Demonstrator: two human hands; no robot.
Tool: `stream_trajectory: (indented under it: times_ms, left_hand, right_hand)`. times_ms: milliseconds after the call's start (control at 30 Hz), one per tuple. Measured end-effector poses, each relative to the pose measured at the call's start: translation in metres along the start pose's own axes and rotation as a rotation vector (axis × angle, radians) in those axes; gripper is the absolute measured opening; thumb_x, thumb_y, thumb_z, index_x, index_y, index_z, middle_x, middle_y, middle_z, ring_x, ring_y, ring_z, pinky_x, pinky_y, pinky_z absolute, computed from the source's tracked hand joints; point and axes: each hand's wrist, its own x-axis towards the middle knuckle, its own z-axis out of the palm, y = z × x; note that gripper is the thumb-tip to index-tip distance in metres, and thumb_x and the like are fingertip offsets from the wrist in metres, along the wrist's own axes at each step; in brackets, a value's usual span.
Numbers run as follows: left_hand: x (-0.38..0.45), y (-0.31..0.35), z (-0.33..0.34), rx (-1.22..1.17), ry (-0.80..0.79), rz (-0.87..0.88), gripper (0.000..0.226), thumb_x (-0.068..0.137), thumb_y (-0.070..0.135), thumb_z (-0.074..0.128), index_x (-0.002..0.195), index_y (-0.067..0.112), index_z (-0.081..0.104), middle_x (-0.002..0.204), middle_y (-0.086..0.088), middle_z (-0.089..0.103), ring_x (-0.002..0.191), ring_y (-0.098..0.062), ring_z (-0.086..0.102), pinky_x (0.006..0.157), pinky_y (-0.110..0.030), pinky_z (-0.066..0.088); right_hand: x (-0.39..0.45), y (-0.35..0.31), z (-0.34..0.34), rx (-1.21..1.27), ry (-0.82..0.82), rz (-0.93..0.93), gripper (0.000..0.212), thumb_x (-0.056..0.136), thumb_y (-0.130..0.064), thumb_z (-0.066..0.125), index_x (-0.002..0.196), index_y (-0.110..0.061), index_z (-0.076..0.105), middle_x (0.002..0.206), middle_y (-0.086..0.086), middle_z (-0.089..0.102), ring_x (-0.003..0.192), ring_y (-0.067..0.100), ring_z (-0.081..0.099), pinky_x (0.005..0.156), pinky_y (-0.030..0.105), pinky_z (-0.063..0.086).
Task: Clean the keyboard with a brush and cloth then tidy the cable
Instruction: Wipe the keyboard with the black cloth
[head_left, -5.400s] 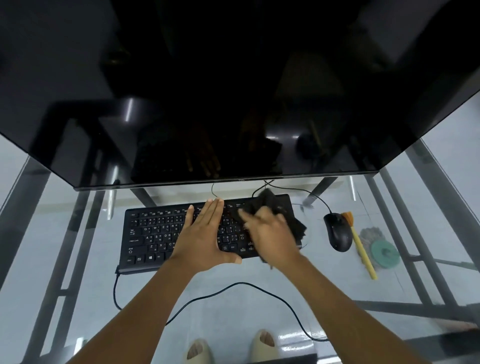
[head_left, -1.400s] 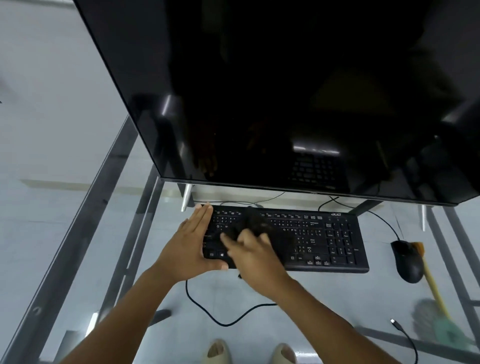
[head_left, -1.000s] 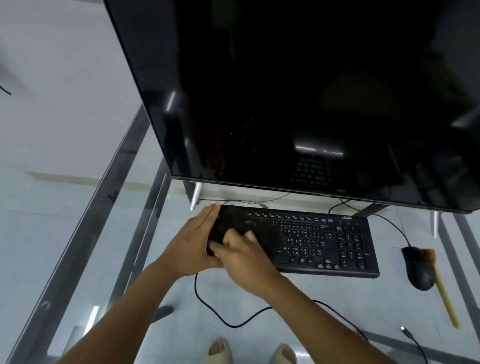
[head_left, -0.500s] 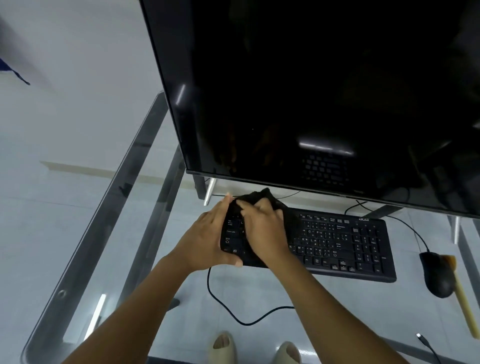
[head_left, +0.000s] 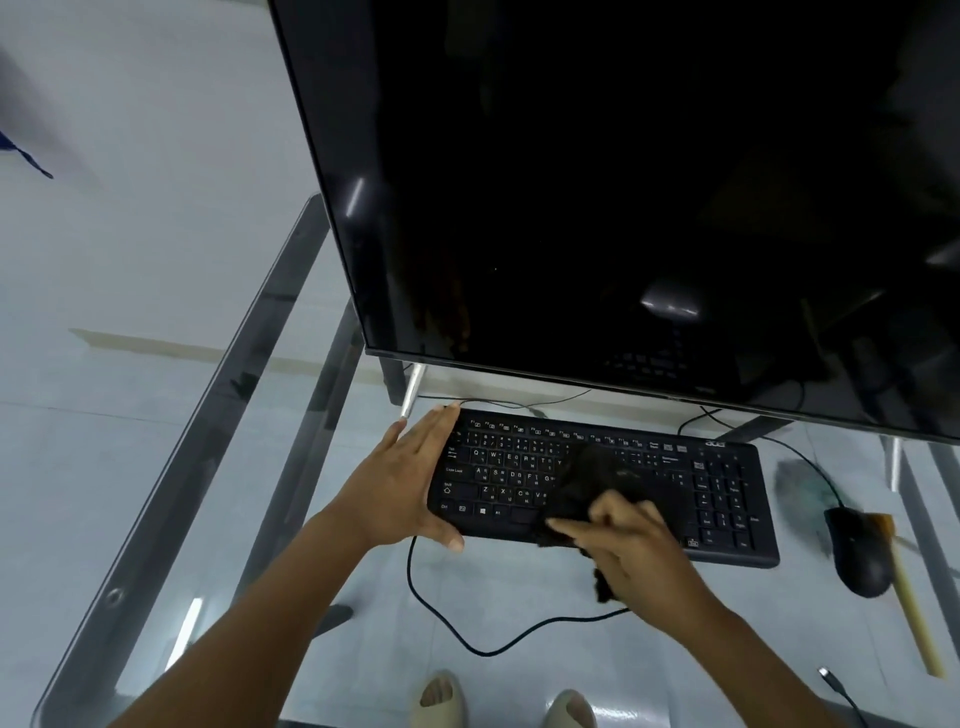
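A black keyboard (head_left: 727, 499) lies on the glass table under the monitor. My left hand (head_left: 400, 483) lies flat against its left end, thumb under the front edge, fingers spread. My right hand (head_left: 639, 545) grips a black cloth (head_left: 582, 483) and presses it on the middle keys. The keyboard's black cable (head_left: 457, 629) loops over the glass in front, and its plug (head_left: 827, 676) lies at the lower right. A yellow-handled brush (head_left: 911, 608) lies at the right, beyond the mouse.
A large dark monitor (head_left: 623, 208) overhangs the keyboard's back edge. A black mouse (head_left: 860, 556) sits right of the keyboard. The glass table (head_left: 156, 519) has a metal frame at the left. My feet in sandals (head_left: 441, 699) show through the glass.
My right hand has dragged the cloth from the keyboard's left end to the middle keys. My left hand stays on the left end. The view has shifted left.
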Motion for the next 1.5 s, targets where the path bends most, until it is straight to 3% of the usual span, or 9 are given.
stream_trajectory:
  times_ms: [267, 433, 567, 700, 900, 1067, 1267, 1400, 1500]
  left_hand:
    - [-0.001, -0.001, 0.006, 0.03, 0.028, 0.034, 0.145, 0.045, 0.073, 0.076, 0.153, 0.017, -0.004, 0.161, -0.001, 0.01, 0.146, -0.007, -0.004, 0.12, -0.036, 0.005]
    - [-0.002, -0.005, 0.004, 0.029, -0.003, 0.04, 0.146, 0.046, 0.073, 0.077, 0.153, 0.017, -0.006, 0.161, 0.003, 0.004, 0.143, 0.001, -0.013, 0.117, -0.024, -0.006]
    - [-0.001, 0.0, 0.002, -0.059, -0.023, 0.02, 0.142, 0.05, 0.07, 0.079, 0.152, 0.023, -0.008, 0.16, 0.009, 0.0, 0.139, 0.007, -0.013, 0.116, -0.026, -0.007]
    - [-0.003, -0.001, 0.001, -0.126, -0.034, -0.032, 0.138, 0.05, 0.072, 0.077, 0.152, 0.029, -0.006, 0.16, 0.011, 0.004, 0.144, -0.004, 0.003, 0.119, -0.035, 0.012]
    - [-0.002, -0.001, 0.002, -0.132, -0.024, -0.042, 0.141, 0.049, 0.072, 0.079, 0.152, 0.029, -0.007, 0.16, 0.01, 0.004, 0.146, -0.013, 0.009, 0.115, -0.032, 0.016]
    - [-0.003, -0.004, 0.002, -0.178, -0.013, -0.038, 0.142, 0.047, 0.068, 0.082, 0.151, 0.033, -0.007, 0.159, 0.012, 0.012, 0.142, -0.011, 0.018, 0.114, -0.035, 0.023]
    - [-0.003, -0.005, 0.002, -0.181, 0.013, -0.003, 0.144, 0.047, 0.064, 0.085, 0.152, 0.029, -0.008, 0.158, 0.008, 0.016, 0.14, -0.015, 0.022, 0.112, -0.029, 0.024]
    - [-0.001, -0.006, 0.001, -0.174, 0.027, 0.01, 0.144, 0.047, 0.063, 0.085, 0.153, 0.022, -0.003, 0.158, 0.004, 0.019, 0.14, -0.014, 0.023, 0.11, -0.021, 0.014]
    - [-0.002, -0.008, 0.001, -0.183, 0.045, 0.028, 0.144, 0.046, 0.064, 0.085, 0.153, 0.022, -0.002, 0.157, 0.005, 0.02, 0.14, -0.012, 0.023, 0.112, -0.021, 0.016]
  right_hand:
    - [0.048, -0.078, 0.055, 0.019, 0.109, -0.064, 0.037, 0.097, -0.047, 0.033, 0.111, -0.036, 0.066, 0.081, -0.009, 0.044, 0.073, 0.016, 0.034, 0.059, 0.017, 0.031]
    - [0.047, -0.071, 0.051, -0.089, 0.051, -0.141, 0.04, 0.091, -0.026, 0.034, 0.119, -0.037, 0.06, 0.091, -0.004, 0.055, 0.078, 0.017, 0.042, 0.067, 0.027, 0.036]
    - [0.027, -0.006, 0.016, -0.124, 0.348, 0.167, 0.036, 0.086, -0.02, 0.06, 0.119, -0.032, 0.066, 0.083, -0.003, 0.059, 0.063, 0.021, 0.053, 0.066, 0.03, 0.04]
    - [0.038, -0.004, 0.014, -0.122, 0.463, 0.45, 0.036, 0.089, -0.023, 0.056, 0.123, -0.014, 0.064, 0.085, 0.011, 0.061, 0.062, 0.027, 0.058, 0.072, 0.043, 0.049]
    - [0.068, -0.064, 0.043, -0.301, 0.213, -0.198, 0.037, 0.085, -0.027, 0.059, 0.121, -0.02, 0.063, 0.08, 0.0, 0.06, 0.064, 0.02, 0.053, 0.059, 0.025, 0.039]
    - [0.106, -0.042, 0.021, -0.169, 0.436, 0.386, 0.033, 0.088, -0.02, 0.064, 0.12, -0.012, 0.065, 0.092, 0.014, 0.064, 0.073, 0.032, 0.062, 0.075, 0.042, 0.046]
    - [0.098, -0.09, 0.057, -0.261, 0.175, -0.137, 0.022, 0.08, -0.023, 0.066, 0.101, -0.018, 0.065, 0.077, 0.006, 0.058, 0.069, 0.024, 0.055, 0.066, 0.039, 0.049]
    - [0.114, -0.072, 0.037, -0.084, 0.403, 0.287, 0.03, 0.086, -0.019, 0.063, 0.115, -0.02, 0.068, 0.085, 0.009, 0.063, 0.069, 0.026, 0.061, 0.072, 0.038, 0.045]
    - [0.113, -0.101, 0.047, -0.094, 0.309, 0.152, 0.026, 0.078, -0.018, 0.065, 0.104, -0.02, 0.07, 0.077, 0.008, 0.06, 0.063, 0.027, 0.058, 0.065, 0.036, 0.045]
